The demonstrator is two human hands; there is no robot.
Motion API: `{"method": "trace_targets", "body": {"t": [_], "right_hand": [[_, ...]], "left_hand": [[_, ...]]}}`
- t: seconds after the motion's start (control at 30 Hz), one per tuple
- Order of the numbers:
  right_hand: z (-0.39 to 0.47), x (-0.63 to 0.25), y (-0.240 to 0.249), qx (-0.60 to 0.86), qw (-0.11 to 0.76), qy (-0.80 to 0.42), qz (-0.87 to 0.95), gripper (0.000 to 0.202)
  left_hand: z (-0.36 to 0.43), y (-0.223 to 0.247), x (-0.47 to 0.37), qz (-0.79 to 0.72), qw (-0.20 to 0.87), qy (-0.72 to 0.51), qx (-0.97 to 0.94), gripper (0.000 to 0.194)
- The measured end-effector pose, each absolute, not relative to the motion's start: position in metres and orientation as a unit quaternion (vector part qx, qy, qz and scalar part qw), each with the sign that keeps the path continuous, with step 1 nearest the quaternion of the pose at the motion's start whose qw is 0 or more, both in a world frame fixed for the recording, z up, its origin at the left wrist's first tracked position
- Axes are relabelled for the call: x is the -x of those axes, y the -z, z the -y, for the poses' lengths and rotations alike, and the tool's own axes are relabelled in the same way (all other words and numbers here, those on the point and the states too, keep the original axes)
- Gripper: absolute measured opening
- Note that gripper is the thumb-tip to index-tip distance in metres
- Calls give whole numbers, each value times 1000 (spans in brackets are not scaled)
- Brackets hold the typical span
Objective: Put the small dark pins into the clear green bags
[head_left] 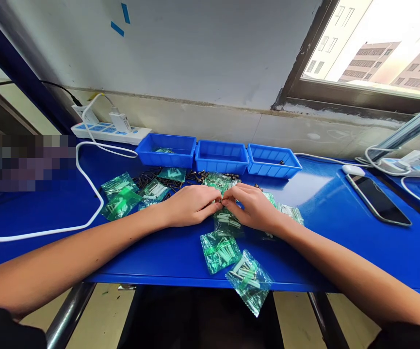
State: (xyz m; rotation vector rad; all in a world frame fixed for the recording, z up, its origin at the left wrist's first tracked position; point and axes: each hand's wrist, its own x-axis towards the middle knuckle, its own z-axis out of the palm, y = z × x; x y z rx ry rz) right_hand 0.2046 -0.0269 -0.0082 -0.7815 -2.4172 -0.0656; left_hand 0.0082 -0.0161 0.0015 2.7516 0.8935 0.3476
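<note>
My left hand (191, 204) and my right hand (252, 205) meet fingertip to fingertip over the middle of the pile. Both are closed in a pinch around something small and dark that I cannot make out, as the fingers cover most of it. Beneath and around them lie green clear packets with pale and metal sticks inside, including one packet (228, 224) just below the fingertips. Two more packets rest nearer to me: one packet (220, 252) flat on the table, another packet (249, 282) hanging over the front edge. Loose dark small parts (148, 178) are scattered behind my left hand.
Three blue bins, a left bin (166, 157), a middle bin (221, 160) and a right bin (273, 168), stand along the back. More packets (121, 196) lie left. A white cable (89, 191) crosses the blue table (152, 261) from a power strip (137, 134). A phone (379, 198) lies right.
</note>
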Motion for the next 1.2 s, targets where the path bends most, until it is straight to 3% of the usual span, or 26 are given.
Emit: {"method": "trace_targets", "body": {"t": [0.27,0.97,1.2], "right_hand": [[30,-205,5,305,288,-2,908,5],[28,-204,8,296,300,20,907,11],[21,-213,-1,281,302,89,907,16]], "left_hand": [[15,0,-9,-304,102,-123,-939,27],[16,-1,-9,-302,105,-123,-939,28],[17,-2,-9,-304,116,-125,-937,24]]}}
